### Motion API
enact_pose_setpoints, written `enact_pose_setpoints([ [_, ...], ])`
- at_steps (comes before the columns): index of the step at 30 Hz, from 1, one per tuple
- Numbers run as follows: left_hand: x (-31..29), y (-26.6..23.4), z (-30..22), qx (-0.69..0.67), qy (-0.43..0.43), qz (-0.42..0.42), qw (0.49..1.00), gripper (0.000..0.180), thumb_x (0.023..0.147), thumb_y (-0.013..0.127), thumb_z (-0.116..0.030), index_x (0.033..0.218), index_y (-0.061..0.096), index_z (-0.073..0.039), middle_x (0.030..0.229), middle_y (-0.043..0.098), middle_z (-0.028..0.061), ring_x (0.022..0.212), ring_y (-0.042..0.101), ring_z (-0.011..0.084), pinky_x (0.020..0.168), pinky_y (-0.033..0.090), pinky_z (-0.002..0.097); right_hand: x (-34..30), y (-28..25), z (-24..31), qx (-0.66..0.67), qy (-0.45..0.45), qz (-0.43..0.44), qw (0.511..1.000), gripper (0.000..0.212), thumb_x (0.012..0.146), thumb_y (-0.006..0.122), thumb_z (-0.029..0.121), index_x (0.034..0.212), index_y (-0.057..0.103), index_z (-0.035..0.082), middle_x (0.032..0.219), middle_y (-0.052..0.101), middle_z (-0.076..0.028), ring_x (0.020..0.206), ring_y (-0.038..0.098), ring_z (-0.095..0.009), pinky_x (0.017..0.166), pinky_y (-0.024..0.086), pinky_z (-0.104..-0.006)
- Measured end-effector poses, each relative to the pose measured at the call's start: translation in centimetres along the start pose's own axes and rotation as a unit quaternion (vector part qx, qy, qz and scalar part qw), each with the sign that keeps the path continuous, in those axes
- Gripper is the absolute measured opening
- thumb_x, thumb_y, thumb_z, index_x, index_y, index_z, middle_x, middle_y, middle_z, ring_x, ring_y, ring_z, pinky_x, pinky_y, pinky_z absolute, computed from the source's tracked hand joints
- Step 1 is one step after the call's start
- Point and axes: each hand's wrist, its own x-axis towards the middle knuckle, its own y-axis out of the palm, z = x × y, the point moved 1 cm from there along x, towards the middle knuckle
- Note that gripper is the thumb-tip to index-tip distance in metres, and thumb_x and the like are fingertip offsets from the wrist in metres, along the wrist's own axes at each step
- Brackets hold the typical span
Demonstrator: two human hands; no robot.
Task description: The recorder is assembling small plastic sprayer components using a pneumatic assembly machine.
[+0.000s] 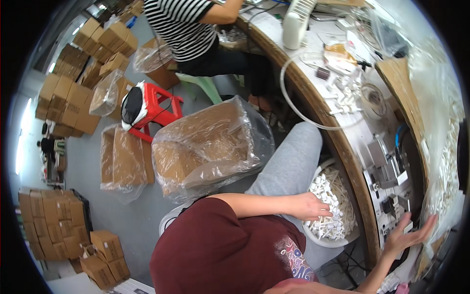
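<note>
My left hand [309, 206] is over a white tub [342, 242] by my knee, its fingers drawn together at the small white plastic parts [327, 193] that fill it. Whether a part sits between the fingertips is hidden. My right hand [407, 236] is held up beside the bench, fingers spread, with nothing seen in it. Near it are a metal fixture [387, 164] on the bench and a plastic-lined carton [409, 98] holding many white parts.
A plastic-lined box [205, 142] stands on the floor at my left, near a red stool [159, 105]. A co-worker in a striped shirt [181, 29] sits farther along the bench. A clear hose [289, 98] loops over the bench's wooden edge [338, 139]. Stacked cartons [54, 220] stand at far left.
</note>
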Motion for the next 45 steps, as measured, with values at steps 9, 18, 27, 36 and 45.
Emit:
enact_pose_setpoints([
  [9,-0.9,0.7,1.2,0.004,-0.013,-0.039,0.999,0.05,0.081,0.07,-0.02,0.129,0.058,-0.013,0.101,0.063,0.0064,0.083,0.068,0.0257,0.068,0.054,0.0406,-8.0,1.3,10.1,0.153,-0.178,0.182,0.955,0.044,0.092,0.064,0.012,0.135,0.056,0.006,0.145,0.042,-0.021,0.129,0.047,-0.041,0.103,0.043,-0.0532],
  [18,0.1,3.9,2.8,0.013,-0.087,-0.083,0.993,0.021,0.071,0.071,-0.024,0.084,0.071,-0.007,0.079,0.068,0.0093,0.075,0.069,0.031,0.065,0.055,0.0444,-13.9,4.2,13.6,0.303,-0.033,0.396,0.866,0.044,0.087,0.065,0.005,0.13,0.057,0.001,0.144,0.046,-0.023,0.123,0.052,-0.041,0.101,0.043,-0.0477],
  [27,1.9,5.4,3.1,0.013,-0.127,-0.053,0.99,0.019,0.066,0.069,-0.025,0.071,0.074,-0.007,0.074,0.072,0.0127,0.074,0.07,0.0319,0.064,0.055,0.0446,-21.1,5.6,13.2,0.335,0.185,0.461,0.8,0.03,0.095,0.063,0.009,0.12,0.053,-0.003,0.102,0.058,-0.012,0.084,0.059,-0.017,0.067,0.047,-0.0296],
  [36,2.7,4.9,2.7,0.042,-0.107,-0.027,0.993,0.021,0.067,0.069,-0.021,0.078,0.076,-0.004,0.082,0.073,0.015,0.082,0.071,0.0328,0.069,0.056,0.0452,-24.8,5.2,12.4,0.282,0.162,0.609,0.724,0.017,0.092,0.065,0.01,0.104,0.058,0.002,0.085,0.067,-0.011,0.071,0.065,-0.024,0.06,0.05,-0.038],
  [45,1.9,3.8,1.9,0.056,-0.098,-0.015,0.994,0.022,0.069,0.068,-0.019,0.084,0.076,-0.005,0.087,0.074,0.0115,0.085,0.071,0.0307,0.07,0.055,0.0445,-25.4,5.6,12.0,0.131,0.093,0.65,0.743,0.02,0.088,0.067,0.011,0.105,0.059,0.002,0.084,0.068,-0.013,0.07,0.066,-0.027,0.059,0.05,-0.0402],
])
